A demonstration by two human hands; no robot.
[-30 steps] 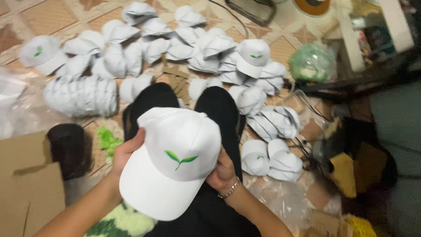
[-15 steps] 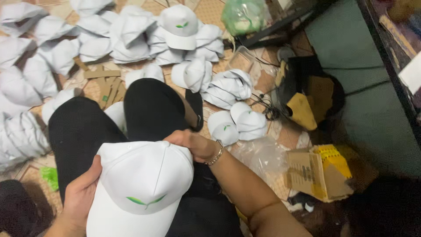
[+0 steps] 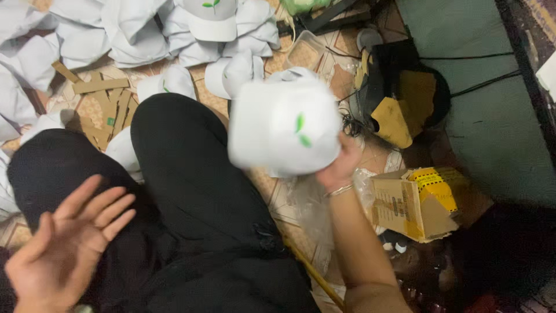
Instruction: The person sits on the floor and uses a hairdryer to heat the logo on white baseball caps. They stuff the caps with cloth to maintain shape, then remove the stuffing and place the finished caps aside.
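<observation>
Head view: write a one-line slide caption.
Right hand holds a white cap aloft; left hand open, empty.

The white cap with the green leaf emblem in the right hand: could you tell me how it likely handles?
The white cap is probably light: the right hand lifts it alone. Its crown holds shape, so likely semi-stiff, not fragile.

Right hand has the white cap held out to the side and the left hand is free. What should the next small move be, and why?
Probably set the white cap down with the loose caps on the floor just beyond it. The right hand alone grips it, held out past the knee toward that side, while the left hand hangs open and empty over the lap. The blur makes this only a guess.
</observation>
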